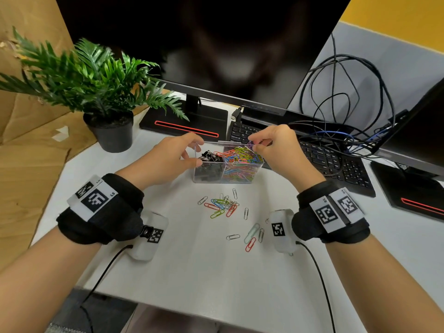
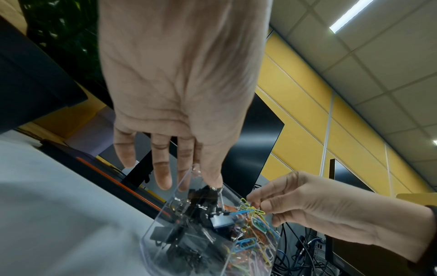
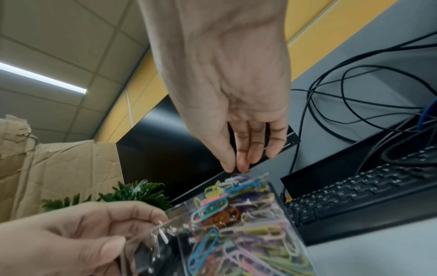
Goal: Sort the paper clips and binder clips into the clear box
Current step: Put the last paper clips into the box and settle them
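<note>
White and smooth, the bench (image 1: 204, 272) has open room on its near half, up to the front edge. At the middle stands the clear box (image 1: 242, 175), with two compartments: black binder clips (image 1: 211, 162) lie in the left one and coloured paper clips (image 1: 242, 155) fill the right one nearly to the rim. The left hand (image 1: 168, 155) grips the left wall of the box between thumb and fingers. The right hand (image 1: 276, 145) hangs over the right compartment, thumb and fingertips together on a small clip; the pictures are too blurred to be certain of it. More loose clips (image 1: 223, 204) lie on the bench just before the box, between the two wrists. Behind the box are a keyboard (image 1: 324, 157), a monitor stand (image 1: 185, 121) and a potted plant (image 1: 108, 111), so room there is narrow. The wrist bands show the letters "L5" and "R5".
</note>
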Demonstrator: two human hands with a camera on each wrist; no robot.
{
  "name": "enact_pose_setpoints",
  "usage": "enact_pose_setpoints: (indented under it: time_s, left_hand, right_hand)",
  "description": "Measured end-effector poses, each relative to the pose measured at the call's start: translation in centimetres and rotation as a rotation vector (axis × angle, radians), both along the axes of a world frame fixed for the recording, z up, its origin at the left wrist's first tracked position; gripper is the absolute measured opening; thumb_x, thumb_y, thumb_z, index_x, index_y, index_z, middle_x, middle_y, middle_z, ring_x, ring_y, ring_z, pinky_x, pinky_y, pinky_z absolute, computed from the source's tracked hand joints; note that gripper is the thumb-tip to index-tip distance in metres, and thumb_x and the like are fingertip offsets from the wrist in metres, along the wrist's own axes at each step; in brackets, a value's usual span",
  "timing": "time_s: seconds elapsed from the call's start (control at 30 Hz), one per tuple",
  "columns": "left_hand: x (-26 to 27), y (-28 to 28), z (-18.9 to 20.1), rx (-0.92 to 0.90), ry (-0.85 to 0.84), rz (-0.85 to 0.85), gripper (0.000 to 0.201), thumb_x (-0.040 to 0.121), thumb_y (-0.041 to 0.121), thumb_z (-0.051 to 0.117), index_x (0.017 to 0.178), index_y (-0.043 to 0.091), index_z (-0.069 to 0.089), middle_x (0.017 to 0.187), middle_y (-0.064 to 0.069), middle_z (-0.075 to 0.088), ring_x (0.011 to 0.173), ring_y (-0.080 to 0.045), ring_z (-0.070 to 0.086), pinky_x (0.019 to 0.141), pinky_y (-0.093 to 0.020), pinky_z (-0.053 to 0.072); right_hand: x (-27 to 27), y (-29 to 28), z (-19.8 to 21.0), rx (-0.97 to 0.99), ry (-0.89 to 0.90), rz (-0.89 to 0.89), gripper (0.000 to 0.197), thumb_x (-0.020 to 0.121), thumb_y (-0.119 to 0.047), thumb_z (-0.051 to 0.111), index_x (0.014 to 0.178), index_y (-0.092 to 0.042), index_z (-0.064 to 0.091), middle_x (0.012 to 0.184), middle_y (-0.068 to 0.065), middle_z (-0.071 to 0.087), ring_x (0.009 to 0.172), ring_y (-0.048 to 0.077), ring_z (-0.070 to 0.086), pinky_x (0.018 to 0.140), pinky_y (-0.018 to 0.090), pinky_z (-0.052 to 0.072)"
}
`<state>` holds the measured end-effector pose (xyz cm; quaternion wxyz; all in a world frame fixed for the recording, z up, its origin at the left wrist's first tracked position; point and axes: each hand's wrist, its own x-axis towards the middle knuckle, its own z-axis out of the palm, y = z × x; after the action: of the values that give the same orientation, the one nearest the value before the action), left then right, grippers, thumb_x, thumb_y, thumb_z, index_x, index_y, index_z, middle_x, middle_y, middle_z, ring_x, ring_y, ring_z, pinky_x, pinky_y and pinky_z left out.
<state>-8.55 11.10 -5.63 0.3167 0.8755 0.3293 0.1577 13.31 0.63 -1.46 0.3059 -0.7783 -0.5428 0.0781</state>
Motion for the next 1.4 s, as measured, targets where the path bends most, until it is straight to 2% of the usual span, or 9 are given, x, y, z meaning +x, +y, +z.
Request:
enact_pose_setpoints:
  time_s: [0.23, 0.37, 0.53, 0.7, 0.8, 0.93, 1.2, 1.3, 1.4]
  left_hand:
    - [0.0, 0.0, 0.0, -0.003, 0.001, 0.005, 0.039, 0.093, 0.026, 0.061, 0.130, 0.026, 0.049, 0.119, 0.010, 0.057, 0.094, -0.013, 0.059, 0.076, -0.025, 0.042]
    - [0.0, 0.0, 0.0, -0.002, 0.003, 0.007, 0.039, 0.093, 0.027, 0.061, 0.130, 0.026, 0.049, 0.119, 0.010, 0.057, 0.094, -0.013, 0.059, 0.077, -0.026, 0.041]
    - [0.0, 0.0, 0.0, -0.005, 0.000, 0.005, 0.038, 0.093, 0.026, 0.061, 0.129, 0.027, 0.049, 0.118, 0.010, 0.057, 0.094, -0.012, 0.059, 0.075, -0.024, 0.041]
    - [0.0, -0.1, 0.0, -0.003, 0.005, 0.004, 0.038, 0.093, 0.027, 0.061, 0.130, 0.026, 0.049, 0.119, 0.010, 0.057, 0.095, -0.013, 0.059, 0.078, -0.026, 0.042]
    - [0.0, 0.0, 0.1, -0.002, 0.001, -0.001, 0.038, 0.093, 0.026, 0.061, 0.129, 0.026, 0.049, 0.120, 0.009, 0.057, 0.094, -0.013, 0.060, 0.078, -0.027, 0.042]
    - [0.0, 0.0, 0.1, -0.002, 0.003, -0.003, 0.038, 0.093, 0.026, 0.061, 0.129, 0.026, 0.049, 0.120, 0.009, 0.057, 0.094, -0.013, 0.060, 0.077, -0.026, 0.042]
    - [0.0, -0.1, 0.1, 0.001, 0.006, 0.003, 0.039, 0.093, 0.026, 0.061, 0.130, 0.026, 0.049, 0.119, 0.009, 0.057, 0.094, -0.012, 0.059, 0.076, -0.025, 0.042]
    - [0.1, -0.1, 0.1, 0.001, 0.008, 0.005, 0.039, 0.093, 0.025, 0.061, 0.131, 0.025, 0.049, 0.120, 0.009, 0.057, 0.094, -0.013, 0.059, 0.077, -0.026, 0.041]
    - [0.1, -0.1, 0.1, 0.002, 0.005, 0.005, 0.040, 0.093, 0.025, 0.061, 0.131, 0.024, 0.049, 0.120, 0.008, 0.057, 0.094, -0.014, 0.059, 0.072, -0.022, 0.041]
  right_hand:
    - [-0.5, 0.1, -0.3, -0.221, -0.192, 0.014, 0.027, 0.097, -0.010, 0.050, 0.115, -0.014, 0.070, 0.117, 0.005, 0.065, 0.108, 0.023, 0.058, 0.080, 0.020, 0.038]
    - [-0.7, -0.2, 0.0, -0.161, -0.155, 0.059, 0.024, 0.095, -0.007, 0.052, 0.108, -0.006, 0.072, 0.108, 0.012, 0.068, 0.103, 0.030, 0.061, 0.084, 0.024, 0.045]
    - [-0.6, -0.3, -0.4, -0.139, -0.190, 0.073, 0.025, 0.095, -0.006, 0.053, 0.109, -0.012, 0.074, 0.109, 0.005, 0.067, 0.093, 0.014, 0.054, 0.075, 0.019, 0.039]
    - [-0.5, -0.3, -1.1, -0.091, -0.216, 0.090, 0.021, 0.090, -0.003, 0.059, 0.097, -0.011, 0.077, 0.095, 0.006, 0.068, 0.101, 0.031, 0.055, 0.087, 0.044, 0.049]
    - [-0.4, -0.3, -1.0, -0.094, -0.198, 0.092, 0.022, 0.090, -0.003, 0.059, 0.100, -0.011, 0.076, 0.099, 0.005, 0.068, 0.099, 0.026, 0.056, 0.086, 0.035, 0.047]
    - [0.1, -1.0, 0.0, -0.010, -0.061, 0.026, 0.021, 0.089, -0.001, 0.060, 0.099, -0.010, 0.076, 0.097, 0.000, 0.066, 0.069, -0.002, 0.048, 0.057, -0.003, 0.033]
    - [0.6, -2.8, 1.3, -0.087, -0.016, -0.003, 0.017, 0.078, 0.001, 0.068, 0.069, -0.012, 0.074, 0.060, -0.009, 0.061, 0.051, 0.001, 0.051, 0.042, 0.005, 0.037]
    - [0.5, -3.3, 1.0, -0.248, -0.034, -0.032, 0.007, 0.076, -0.003, 0.073, 0.074, -0.009, 0.074, 0.058, -0.007, 0.058, 0.050, 0.007, 0.051, 0.038, 0.007, 0.034]
    - [0.8, -3.6, -0.3, -0.488, -0.058, -0.048, 0.016, 0.077, -0.001, 0.073, 0.092, -0.008, 0.072, 0.075, -0.001, 0.061, 0.070, 0.018, 0.057, 0.053, 0.017, 0.041]
